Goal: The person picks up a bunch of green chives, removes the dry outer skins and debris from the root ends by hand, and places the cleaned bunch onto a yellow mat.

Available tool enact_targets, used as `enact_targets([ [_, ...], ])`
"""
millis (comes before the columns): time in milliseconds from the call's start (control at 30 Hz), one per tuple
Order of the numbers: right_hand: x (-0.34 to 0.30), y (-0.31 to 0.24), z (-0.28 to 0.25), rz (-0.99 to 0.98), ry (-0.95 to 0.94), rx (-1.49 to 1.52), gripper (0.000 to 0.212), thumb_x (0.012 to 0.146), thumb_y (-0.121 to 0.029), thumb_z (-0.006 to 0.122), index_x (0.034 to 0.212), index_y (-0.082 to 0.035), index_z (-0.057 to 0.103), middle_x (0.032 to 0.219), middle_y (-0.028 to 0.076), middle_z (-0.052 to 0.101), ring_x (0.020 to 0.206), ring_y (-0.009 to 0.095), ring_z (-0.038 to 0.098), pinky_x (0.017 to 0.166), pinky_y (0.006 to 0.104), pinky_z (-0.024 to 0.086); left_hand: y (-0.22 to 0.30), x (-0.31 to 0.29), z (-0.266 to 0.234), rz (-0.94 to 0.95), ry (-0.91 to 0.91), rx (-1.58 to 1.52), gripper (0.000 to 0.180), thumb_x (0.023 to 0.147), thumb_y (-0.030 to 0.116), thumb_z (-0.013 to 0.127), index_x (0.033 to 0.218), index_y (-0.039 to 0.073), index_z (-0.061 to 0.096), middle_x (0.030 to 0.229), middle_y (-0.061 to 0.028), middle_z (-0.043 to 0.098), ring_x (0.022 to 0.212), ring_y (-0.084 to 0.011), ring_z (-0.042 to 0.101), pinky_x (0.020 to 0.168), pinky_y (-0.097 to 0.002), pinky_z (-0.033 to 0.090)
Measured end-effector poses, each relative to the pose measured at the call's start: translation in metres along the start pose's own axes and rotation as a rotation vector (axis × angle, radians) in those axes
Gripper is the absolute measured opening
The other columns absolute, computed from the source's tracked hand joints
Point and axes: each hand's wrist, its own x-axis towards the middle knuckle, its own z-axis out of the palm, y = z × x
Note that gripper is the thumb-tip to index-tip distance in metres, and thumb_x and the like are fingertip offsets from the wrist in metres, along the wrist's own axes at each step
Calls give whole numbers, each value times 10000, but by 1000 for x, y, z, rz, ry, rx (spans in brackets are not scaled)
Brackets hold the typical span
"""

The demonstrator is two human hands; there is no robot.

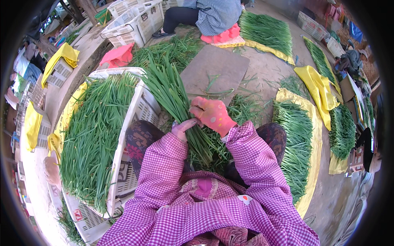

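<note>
A long bunch of green chives (166, 88) slants across the space between my knees, leaf tips toward the far left and the other ends toward me. Around its middle my left hand (184, 128), in a pale pinkish glove, is closed. My right hand (215, 117) wears an orange-pink glove with yellow dots. Its fingers are curled in a pinch against the bunch's right edge; exactly which leaves they grip is partly hidden. Loose chives (242, 110) lie beneath and beyond my hands.
At my left stands a white plastic crate (123, 151) heaped with chives. A flat grey board (213, 69) lies ahead, with a seated person (217, 16) beyond it. Chives lie in rows on yellow sheets (314, 151) to my right. More white crates (141, 24) stand far left.
</note>
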Motion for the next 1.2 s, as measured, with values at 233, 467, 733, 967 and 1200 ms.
enact_targets([
  [233,1,12,-3,-68,121,-158,185,786,-233,614,907,-94,626,745,133,632,686,302,625,619,358,492,-15,13,-17,-25,-10,-139,212,785,166,620,861,-31,641,816,-119,624,777,-213,593,706,-322,485],
  [467,4,15,-7,40,151,101,228,800,-254,629,953,-84,635,727,140,620,651,251,623,620,332,485,-7,8,-13,-6,-6,-172,188,783,109,652,892,-41,621,829,-132,620,766,-234,602,690,-341,505],
  [733,0,6,3,52,7,-29,186,773,-236,630,881,-86,641,781,124,636,713,289,627,639,349,487,-14,8,-16,55,54,-106,201,772,43,644,944,-52,602,860,-139,631,738,-237,621,657,-344,519],
  [967,1,10,-6,79,161,-152,204,780,-281,620,873,-100,626,718,136,625,693,318,617,621,380,482,-10,10,-11,68,93,-265,327,773,30,621,1085,-5,531,820,-100,592,725,-232,591,684,-387,501],
  [1200,12,33,-36,208,568,-153,187,781,-274,609,819,-91,600,644,128,595,615,297,609,584,374,457,2,6,-13,149,-55,-527,390,778,31,560,1160,7,486,767,-76,547,697,-228,562,694,-415,495],
])
